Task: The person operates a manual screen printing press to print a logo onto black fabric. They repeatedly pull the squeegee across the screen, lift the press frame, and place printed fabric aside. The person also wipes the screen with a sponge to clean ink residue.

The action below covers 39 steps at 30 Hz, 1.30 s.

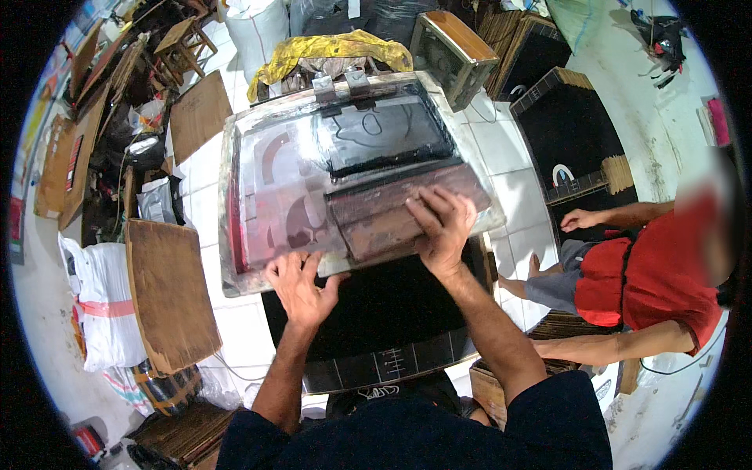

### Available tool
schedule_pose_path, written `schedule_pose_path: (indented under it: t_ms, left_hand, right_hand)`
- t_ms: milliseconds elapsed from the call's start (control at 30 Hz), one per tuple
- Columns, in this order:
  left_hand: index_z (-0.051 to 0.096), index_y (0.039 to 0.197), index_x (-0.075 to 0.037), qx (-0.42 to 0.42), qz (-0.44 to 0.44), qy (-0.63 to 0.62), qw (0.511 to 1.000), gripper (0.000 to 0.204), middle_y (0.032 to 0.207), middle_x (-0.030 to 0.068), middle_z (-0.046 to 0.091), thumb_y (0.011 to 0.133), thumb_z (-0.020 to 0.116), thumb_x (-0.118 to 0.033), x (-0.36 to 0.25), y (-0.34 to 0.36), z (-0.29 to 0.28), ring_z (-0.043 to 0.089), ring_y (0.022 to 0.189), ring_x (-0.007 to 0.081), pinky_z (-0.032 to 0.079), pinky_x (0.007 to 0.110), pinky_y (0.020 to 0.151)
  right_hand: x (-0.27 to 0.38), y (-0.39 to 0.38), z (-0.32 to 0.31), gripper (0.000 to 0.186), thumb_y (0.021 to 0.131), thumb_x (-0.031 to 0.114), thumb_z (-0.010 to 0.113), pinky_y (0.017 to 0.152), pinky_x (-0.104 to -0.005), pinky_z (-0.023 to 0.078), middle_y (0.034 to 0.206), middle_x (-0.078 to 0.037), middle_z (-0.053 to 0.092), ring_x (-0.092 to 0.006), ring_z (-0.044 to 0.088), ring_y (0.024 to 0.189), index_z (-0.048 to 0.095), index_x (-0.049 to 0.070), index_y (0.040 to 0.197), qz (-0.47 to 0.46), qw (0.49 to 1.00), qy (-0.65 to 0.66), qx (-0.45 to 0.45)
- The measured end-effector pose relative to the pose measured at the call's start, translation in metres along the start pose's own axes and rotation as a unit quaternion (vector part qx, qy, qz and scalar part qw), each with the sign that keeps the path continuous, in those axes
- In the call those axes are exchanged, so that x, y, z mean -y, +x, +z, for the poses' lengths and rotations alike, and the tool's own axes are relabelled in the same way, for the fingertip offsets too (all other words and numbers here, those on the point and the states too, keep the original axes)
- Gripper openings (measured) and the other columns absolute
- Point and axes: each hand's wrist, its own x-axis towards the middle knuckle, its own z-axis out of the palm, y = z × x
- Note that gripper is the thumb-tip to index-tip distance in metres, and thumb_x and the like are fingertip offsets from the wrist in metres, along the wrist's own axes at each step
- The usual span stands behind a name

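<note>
A large screen-printing frame (258,157) with a pale, ink-stained mesh lies tilted over a black board (384,321) in front of me. My right hand (440,223) grips a wide, dark squeegee (376,215) that rests across the mesh near the frame's near side. My left hand (296,283) lies flat, fingers spread, on the frame's near edge, pressing it down. Red ink streaks the frame's left side.
A person in a red shirt (650,282) sits at the right beside a black printed board (576,141). A wooden board (168,294) and white sacks (98,305) lie at the left. A yellow cloth (329,48) and a wooden box (450,47) sit beyond the frame.
</note>
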Motion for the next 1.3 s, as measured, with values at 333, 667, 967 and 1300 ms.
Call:
schedule_pose_path:
  t_ms: [333, 667, 967, 1300]
  left_hand:
    - [0.061, 0.137, -0.006, -0.354, 0.063, -0.023, 0.933, 0.058, 0.137, 0.0183, 0.059, 0.085, 0.084, -0.020, -0.043, 0.100, -0.106, 0.053, 0.128, 0.0348, 0.035, 0.051, 0.111]
    - [0.050, 0.145, 0.000, -0.080, -0.070, -0.403, 0.909, 0.055, 0.139, 0.0170, 0.058, 0.105, 0.060, -0.037, -0.120, 0.082, -0.028, 0.056, 0.127, 0.0283, 0.042, 0.042, 0.108]
    - [0.007, 0.162, 0.003, -0.103, -0.237, -0.748, 0.611, 0.127, 0.148, 0.0269, 0.047, 0.085, 0.039, -0.092, -0.215, 0.134, -0.004, 0.051, 0.135, 0.0322, 0.044, 0.046, 0.109]
    - [0.021, 0.159, -0.004, -0.164, -0.521, -0.660, 0.516, 0.102, 0.145, 0.0259, 0.042, 0.096, 0.037, -0.082, -0.169, 0.003, 0.155, 0.053, 0.119, 0.0377, 0.053, 0.053, 0.087]
  right_hand:
    - [0.005, 0.226, -0.051, 0.060, 0.071, 0.000, 0.058, 0.107, -0.0446, 0.037, 0.126, -0.005, 0.071, -0.0271, 0.061, 0.119, 0.072, 0.019, 0.126, -0.118, 0.979, -0.029, -0.164]
    - [-0.006, 0.304, -0.056, 0.049, 0.072, 0.003, 0.063, 0.099, -0.0478, 0.039, 0.111, -0.013, 0.065, -0.0356, 0.056, 0.110, 0.069, 0.012, 0.119, -0.103, 0.977, 0.012, -0.184]
    - [-0.011, 0.201, -0.058, 0.056, 0.070, 0.002, 0.066, 0.108, -0.0544, 0.031, 0.125, -0.003, 0.063, -0.0279, 0.052, 0.123, 0.073, 0.023, 0.121, -0.090, 0.971, 0.154, -0.162]
    - [-0.149, 0.219, -0.093, 0.029, 0.093, 0.023, 0.077, 0.087, -0.0400, 0.054, 0.098, -0.010, 0.072, -0.0245, 0.068, 0.100, 0.066, 0.004, 0.112, 0.216, 0.826, 0.506, -0.125]
